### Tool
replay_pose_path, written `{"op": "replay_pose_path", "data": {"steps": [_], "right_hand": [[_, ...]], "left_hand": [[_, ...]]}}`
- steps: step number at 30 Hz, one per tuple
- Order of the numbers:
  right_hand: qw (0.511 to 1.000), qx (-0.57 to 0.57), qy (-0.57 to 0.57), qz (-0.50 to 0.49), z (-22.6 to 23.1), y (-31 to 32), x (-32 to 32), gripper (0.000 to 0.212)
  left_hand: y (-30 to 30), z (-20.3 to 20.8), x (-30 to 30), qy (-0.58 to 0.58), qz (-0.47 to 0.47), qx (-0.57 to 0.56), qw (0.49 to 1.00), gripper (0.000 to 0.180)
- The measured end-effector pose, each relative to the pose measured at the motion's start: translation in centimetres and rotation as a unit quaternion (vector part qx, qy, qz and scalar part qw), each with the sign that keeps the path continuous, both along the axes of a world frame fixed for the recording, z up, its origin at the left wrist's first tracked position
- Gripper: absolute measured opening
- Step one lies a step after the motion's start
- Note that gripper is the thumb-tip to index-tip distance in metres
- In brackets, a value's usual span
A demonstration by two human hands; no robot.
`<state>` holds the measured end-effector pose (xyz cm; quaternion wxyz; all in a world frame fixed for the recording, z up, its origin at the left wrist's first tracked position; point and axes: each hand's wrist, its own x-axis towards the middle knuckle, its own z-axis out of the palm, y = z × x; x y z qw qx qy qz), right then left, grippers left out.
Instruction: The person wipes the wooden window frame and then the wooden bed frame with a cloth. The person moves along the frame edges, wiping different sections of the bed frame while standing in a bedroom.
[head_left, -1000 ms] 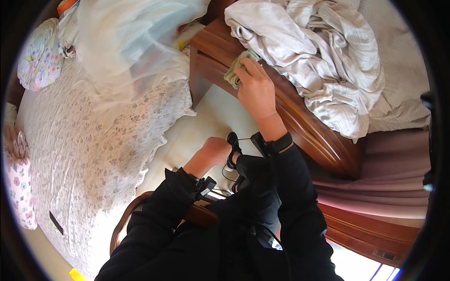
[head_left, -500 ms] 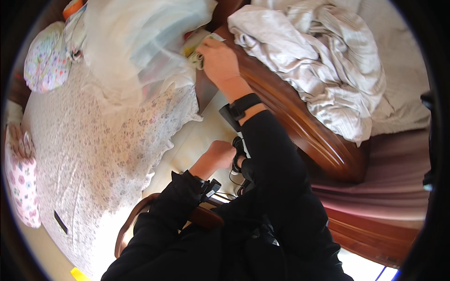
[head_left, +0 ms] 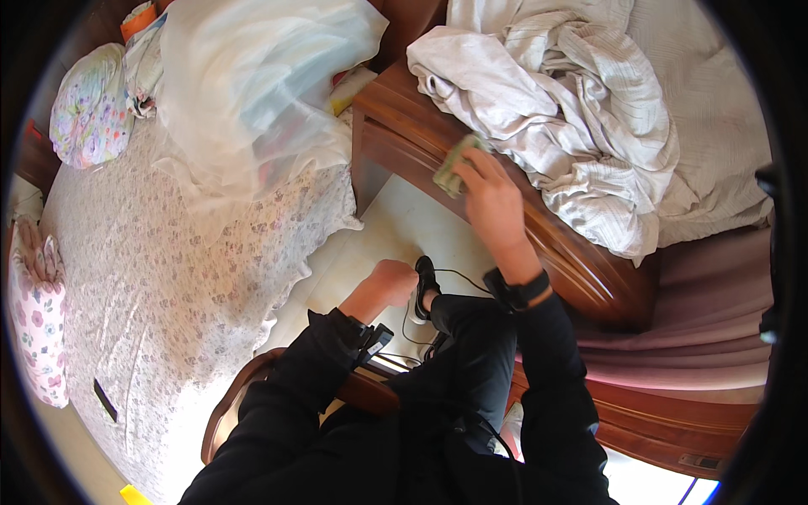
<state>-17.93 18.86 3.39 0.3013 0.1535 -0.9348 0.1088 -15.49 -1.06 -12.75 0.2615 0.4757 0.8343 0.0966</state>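
Between the thumb and fingers of my right hand [head_left: 497, 200] is a folded green cloth [head_left: 457, 167]. The hand holds it at the edge of the brown wooden bed frame [head_left: 404, 109], just left of a crumpled pale bedsheet [head_left: 555, 109]. My left hand [head_left: 390, 283] is closed in a fist, with nothing showing out of it. It hangs above the pale floor next to my black shoe [head_left: 426, 273], touching nothing I can see.
A flowered cover [head_left: 194, 278] spreads over the surface on the left, with heaped sheer white fabric [head_left: 269, 84] at its far end. A floral bundle [head_left: 91, 105] and a pink flowered bag [head_left: 38, 337] lie along its left side. A wooden chair arm [head_left: 368, 391] stands near me.
My right hand has moved right and nearer along the wooden frame, from its far corner to beside the crumpled sheet, with the green cloth in it. The left hand has stayed put.
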Motion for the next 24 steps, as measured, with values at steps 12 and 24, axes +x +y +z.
{"op": "replay_pose_path", "data": {"steps": [12, 24], "right_hand": [[0.999, -0.019, 0.042, 0.015, -1.0, -4.3, -5.3, 0.024], [0.992, -0.105, 0.035, 0.061, -1.7, -10.4, -15.5, 0.022]], "left_hand": [[0.8, 0.1, 0.6, -0.034, 0.022, 0.011, 0.999, 0.013], [0.1, 0.8, 0.2, -0.017, 0.016, 0.016, 1.000, 0.016]]}}
